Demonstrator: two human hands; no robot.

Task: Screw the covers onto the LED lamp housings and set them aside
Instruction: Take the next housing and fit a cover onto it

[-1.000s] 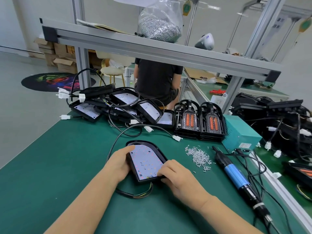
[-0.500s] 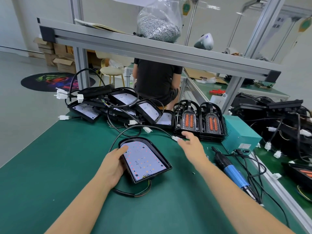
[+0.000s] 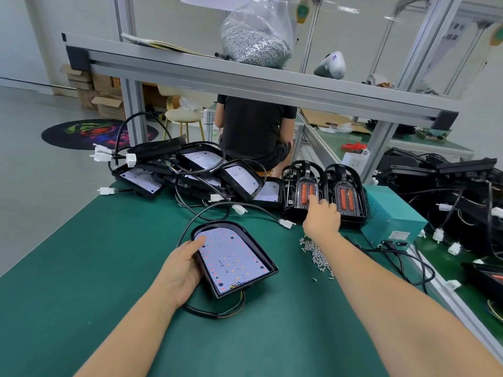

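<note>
Head view: the LED housing [image 3: 233,258] lies flat on the green bench [image 3: 81,254]. Left hand [image 3: 181,270] grips its left edge, thumb on the board. Right hand [image 3: 322,216], arm extended beyond the housing, fingers loosely extended, touches the cover stack [image 3: 300,190].

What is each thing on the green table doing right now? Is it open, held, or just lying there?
Lamp housing: open, no cover, LED board showing.
Left hand: holds the housing's left edge.
Right hand: reaching onto the left cover stack.
Covers: two stacks, lying flat.
Screws: loose pile.
</note>
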